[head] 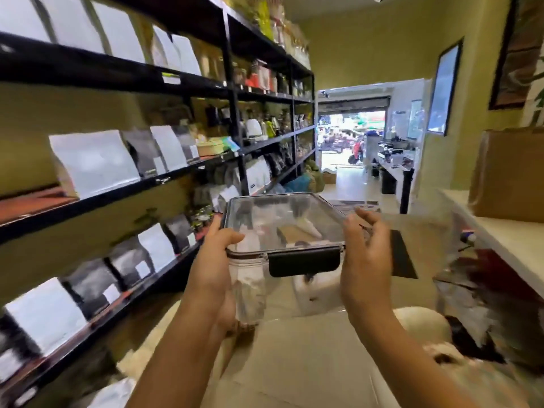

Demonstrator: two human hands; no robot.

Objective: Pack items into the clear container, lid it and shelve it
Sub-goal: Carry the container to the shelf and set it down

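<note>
I hold a clear container (pixel 265 290) in the air in front of me. Its clear lid (pixel 282 219) sits on top, with a dark rim and a black latch (pixel 304 262) down on the near side. Pale items show blurred through the walls. My left hand (pixel 217 260) grips the container's left side, thumb on the lid's edge. My right hand (pixel 366 260) is at the right side, palm against the wall, with its fingertips curled at the lid's corner. The black shelf unit (pixel 164 178) runs along my left.
The shelf boards hold white and black pouches (pixel 94 160), jars and bottles. A cardboard box (pixel 309 363) lies below my arms. A white counter (pixel 506 240) with a brown paper bag (pixel 506 175) stands at the right. An open aisle leads to a doorway ahead.
</note>
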